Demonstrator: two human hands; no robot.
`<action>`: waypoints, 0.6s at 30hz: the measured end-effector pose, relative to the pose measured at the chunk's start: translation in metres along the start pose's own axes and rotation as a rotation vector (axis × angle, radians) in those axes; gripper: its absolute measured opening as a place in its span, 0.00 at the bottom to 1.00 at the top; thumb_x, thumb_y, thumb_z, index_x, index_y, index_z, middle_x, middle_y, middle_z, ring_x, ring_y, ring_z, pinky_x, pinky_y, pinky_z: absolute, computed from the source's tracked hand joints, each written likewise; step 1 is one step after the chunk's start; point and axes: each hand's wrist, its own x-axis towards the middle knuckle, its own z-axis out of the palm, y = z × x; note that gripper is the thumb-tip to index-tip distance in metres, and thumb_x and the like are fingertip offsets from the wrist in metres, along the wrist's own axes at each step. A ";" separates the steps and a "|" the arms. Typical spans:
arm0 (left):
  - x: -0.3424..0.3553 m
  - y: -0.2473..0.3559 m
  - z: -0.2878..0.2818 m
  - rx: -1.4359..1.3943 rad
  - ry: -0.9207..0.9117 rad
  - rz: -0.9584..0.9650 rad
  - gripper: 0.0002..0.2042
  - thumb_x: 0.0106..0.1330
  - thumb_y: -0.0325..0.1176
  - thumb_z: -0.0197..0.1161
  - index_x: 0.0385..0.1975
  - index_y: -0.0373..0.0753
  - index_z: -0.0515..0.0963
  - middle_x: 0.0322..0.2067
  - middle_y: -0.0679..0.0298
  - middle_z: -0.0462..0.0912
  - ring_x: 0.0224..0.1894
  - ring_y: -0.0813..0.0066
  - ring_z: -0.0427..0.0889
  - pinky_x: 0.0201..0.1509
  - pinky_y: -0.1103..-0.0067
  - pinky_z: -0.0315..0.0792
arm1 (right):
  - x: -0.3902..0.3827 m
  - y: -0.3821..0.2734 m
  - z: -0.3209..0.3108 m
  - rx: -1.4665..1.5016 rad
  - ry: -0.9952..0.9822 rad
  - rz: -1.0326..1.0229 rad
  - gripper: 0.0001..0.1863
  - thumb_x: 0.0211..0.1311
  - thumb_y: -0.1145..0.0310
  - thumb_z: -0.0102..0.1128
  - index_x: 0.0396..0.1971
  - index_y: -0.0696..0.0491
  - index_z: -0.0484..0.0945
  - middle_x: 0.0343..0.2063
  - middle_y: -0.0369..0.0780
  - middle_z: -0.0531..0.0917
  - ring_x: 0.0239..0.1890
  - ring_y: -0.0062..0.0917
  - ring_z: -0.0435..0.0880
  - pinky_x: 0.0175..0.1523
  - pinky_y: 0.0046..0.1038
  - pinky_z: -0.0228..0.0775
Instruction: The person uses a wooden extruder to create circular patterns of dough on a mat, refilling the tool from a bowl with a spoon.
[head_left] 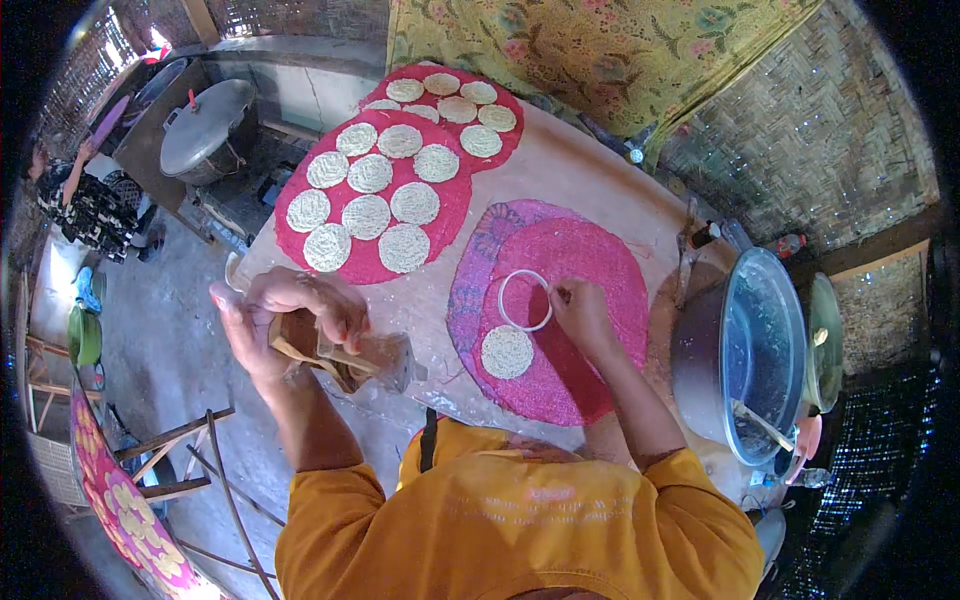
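Observation:
My right hand (585, 315) pinches the right edge of a thin white ring (502, 306), which is over a round pink mesh cloth (600, 260). One pale, rough-textured round cake (507, 352) lies on that cloth, just below the ring. My left hand (295, 305) is curled round a clear plastic container (392, 362) with brown wrapping at its side, held out over the table's near left edge. What the container holds cannot be made out. A purple patterned cloth (467, 300) shows under the pink one's left side.
Two more pink cloths (290, 240) carry several pale round cakes on the far left of the table (560, 165). At right stands a big basin (735, 350) with a stick in it. A lidded pot (208, 130), wooden frame (190, 440) and another person (85, 200) are at left.

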 end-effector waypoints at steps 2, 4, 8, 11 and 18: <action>0.005 -0.001 0.008 -0.021 -0.068 0.008 0.41 0.64 0.65 0.23 0.17 0.29 0.70 0.10 0.55 0.68 0.10 0.63 0.68 0.17 0.74 0.67 | 0.009 0.011 0.008 -0.034 0.060 -0.015 0.10 0.54 0.67 0.55 0.23 0.59 0.78 0.24 0.52 0.78 0.27 0.46 0.79 0.34 0.41 0.69; 0.006 -0.005 0.001 -0.017 -0.071 -0.073 0.41 0.63 0.65 0.24 0.17 0.30 0.71 0.10 0.55 0.68 0.10 0.64 0.69 0.18 0.74 0.67 | 0.014 0.018 0.015 -0.106 0.048 -0.016 0.10 0.54 0.67 0.55 0.22 0.59 0.78 0.24 0.53 0.78 0.28 0.46 0.79 0.35 0.41 0.69; 0.016 -0.002 0.007 -0.038 0.141 -0.196 0.39 0.61 0.69 0.28 0.10 0.34 0.67 0.06 0.56 0.66 0.07 0.65 0.66 0.11 0.73 0.62 | 0.009 0.020 0.018 -0.107 0.004 -0.029 0.12 0.54 0.65 0.56 0.28 0.60 0.79 0.25 0.52 0.79 0.29 0.46 0.79 0.36 0.41 0.70; 0.044 -0.011 0.013 -0.286 -0.100 -0.164 0.37 0.60 0.70 0.29 0.09 0.39 0.65 0.03 0.63 0.60 0.02 0.67 0.57 0.05 0.72 0.53 | 0.003 -0.003 -0.012 -0.007 -0.068 0.063 0.16 0.56 0.64 0.59 0.38 0.62 0.78 0.32 0.49 0.81 0.33 0.37 0.82 0.38 0.34 0.72; 0.117 -0.106 0.054 -0.966 -0.054 -0.373 0.35 0.58 0.71 0.34 0.24 0.40 0.71 0.18 0.63 0.71 0.23 0.63 0.71 0.34 0.67 0.68 | -0.003 -0.015 -0.090 0.751 -0.838 0.141 0.44 0.56 0.32 0.31 0.52 0.59 0.68 0.42 0.46 0.79 0.45 0.33 0.79 0.49 0.32 0.71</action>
